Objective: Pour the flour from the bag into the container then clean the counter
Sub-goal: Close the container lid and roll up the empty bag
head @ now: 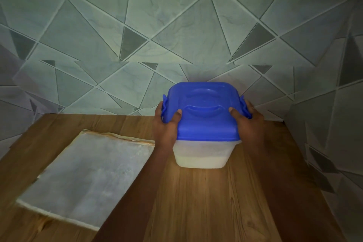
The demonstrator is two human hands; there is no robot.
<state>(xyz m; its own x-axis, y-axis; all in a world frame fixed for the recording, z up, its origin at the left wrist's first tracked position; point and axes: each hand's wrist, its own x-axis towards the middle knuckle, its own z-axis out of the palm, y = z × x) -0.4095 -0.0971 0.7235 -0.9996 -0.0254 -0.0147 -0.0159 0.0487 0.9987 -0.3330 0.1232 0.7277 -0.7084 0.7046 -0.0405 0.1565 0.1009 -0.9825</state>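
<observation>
A translucent plastic container point(200, 155) with white flour in its bottom stands on the wooden counter point(196, 202), near the back wall. A blue lid point(204, 112) with side clips covers it. My left hand point(167, 124) grips the lid's left edge, thumb on top, fingers over the left clip. Opposite it, my right hand point(248, 120) holds the right edge the same way. A flat, emptied clear plastic bag point(86, 179) dusted with flour lies on the counter to the left of my left forearm.
A tiled wall point(176, 35) with a geometric pattern rises right behind the container and wraps round the right side of the counter. Bare wood shows in front of the container, between my forearms.
</observation>
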